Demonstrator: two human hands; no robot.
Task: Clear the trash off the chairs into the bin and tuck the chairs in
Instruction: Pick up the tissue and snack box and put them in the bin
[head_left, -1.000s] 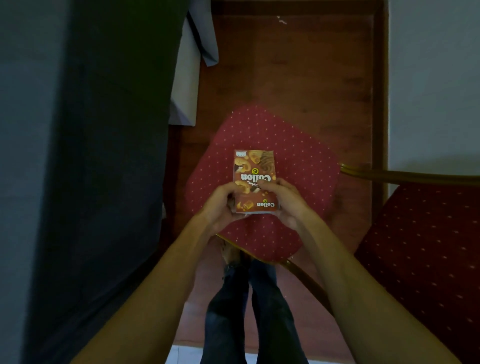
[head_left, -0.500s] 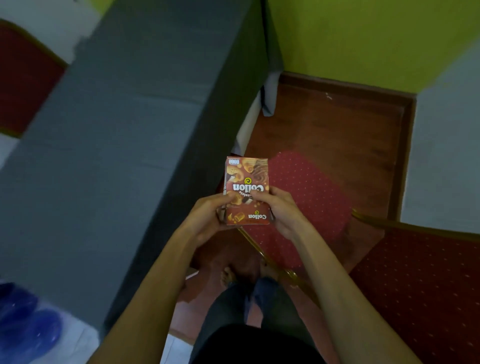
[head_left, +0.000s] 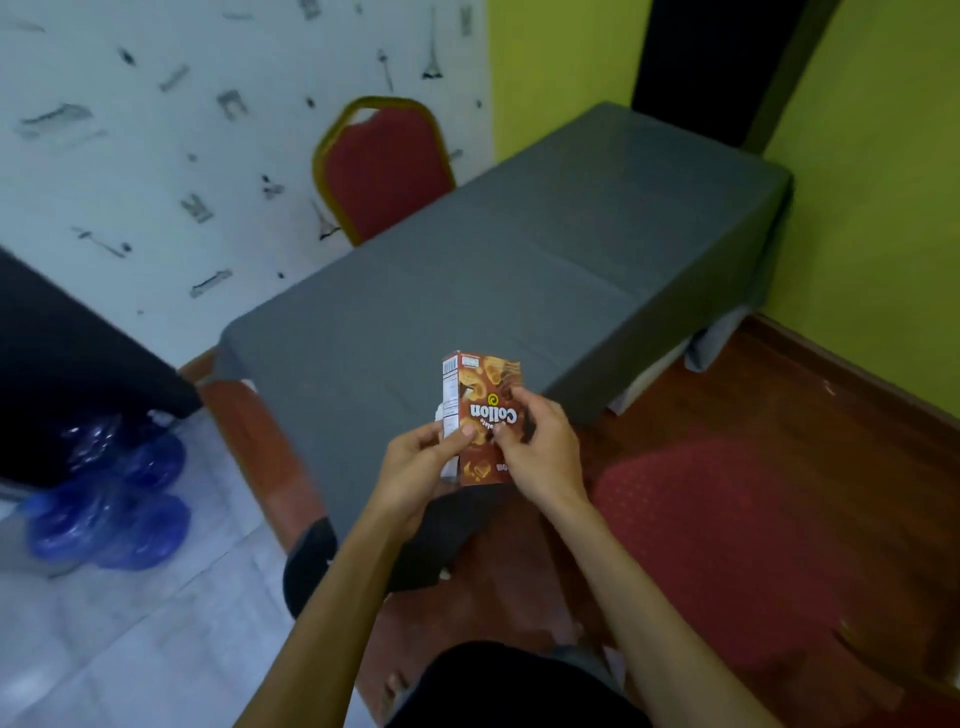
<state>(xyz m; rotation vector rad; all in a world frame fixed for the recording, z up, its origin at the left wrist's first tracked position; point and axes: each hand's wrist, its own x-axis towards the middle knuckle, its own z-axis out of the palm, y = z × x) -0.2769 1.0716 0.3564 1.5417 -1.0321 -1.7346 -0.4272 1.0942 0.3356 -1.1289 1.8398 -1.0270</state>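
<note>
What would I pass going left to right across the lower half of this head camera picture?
Blue water jugs → left hand → snack box → right hand → red chair seat.

Both bare forearms reach forward from the bottom edge and converge at mid-frame. The left hand (head_left: 415, 467) is palm-up, thumb pressed on the side of the box (head_left: 480, 415), fingers curled beneath. The right hand (head_left: 537, 449) grips the box's front from the right, thumb across its face, knuckles up.
</note>
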